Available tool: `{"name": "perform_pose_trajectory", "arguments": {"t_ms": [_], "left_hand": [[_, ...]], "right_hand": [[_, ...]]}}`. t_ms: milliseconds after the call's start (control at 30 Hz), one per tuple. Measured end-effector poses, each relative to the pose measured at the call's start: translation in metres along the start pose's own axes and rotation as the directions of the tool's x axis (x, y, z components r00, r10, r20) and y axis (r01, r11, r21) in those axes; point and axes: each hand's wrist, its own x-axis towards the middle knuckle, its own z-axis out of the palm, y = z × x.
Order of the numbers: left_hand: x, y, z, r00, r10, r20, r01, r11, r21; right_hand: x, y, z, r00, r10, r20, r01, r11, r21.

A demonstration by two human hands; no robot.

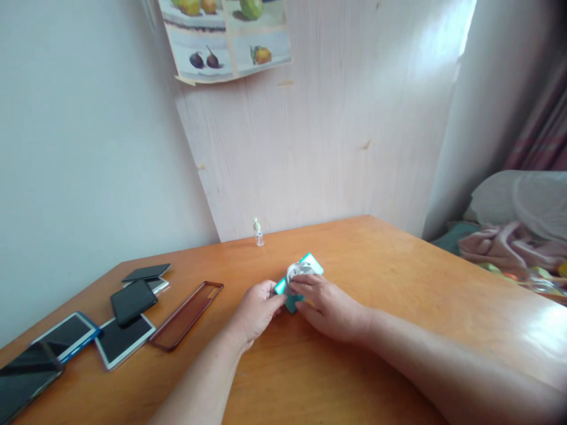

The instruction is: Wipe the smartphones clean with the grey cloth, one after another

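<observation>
A shiny turquoise phone (315, 262) is tilted just above or against the table in front of me; which of the two I cannot tell. My left hand (259, 308) grips its near left edge between thumb and fingers. A crumpled whitish cloth (294, 270) lies over the phone's surface. My right hand (325, 304) presses that cloth onto the phone with its fingertips, the thumb resting by the lower edge. Part of the phone is hidden by the cloth and fingers. Left of my hands lies a clear reddish-brown phone case (188, 316).
Several phones and tablets lie on the left of the wooden table (398, 277), among them a black phone (133, 301), a white-framed tablet (124, 341) and a blue-cased one (66, 337). A small spray bottle (258, 234) stands near the back edge. Bedding (509, 245) is beyond the right edge.
</observation>
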Motion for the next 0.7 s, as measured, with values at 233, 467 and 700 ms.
{"name": "perform_pose_trajectory", "arguments": {"t_ms": [233,467,700], "left_hand": [[-0.003,0.005,0.001,1.0,-0.017,-0.008,0.017,0.999,0.028],[-0.003,0.005,0.001,0.999,-0.029,-0.039,0.031,0.999,0.04],[-0.003,0.005,0.0,0.998,-0.037,-0.043,0.04,0.997,0.069]], "right_hand": [[0.004,0.018,-0.001,0.994,0.084,-0.063,-0.085,0.996,-0.006],[0.002,0.011,-0.004,0.98,0.199,0.021,-0.198,0.98,-0.038],[0.002,0.009,0.002,0.978,0.2,0.067,-0.202,0.979,0.025]]}}
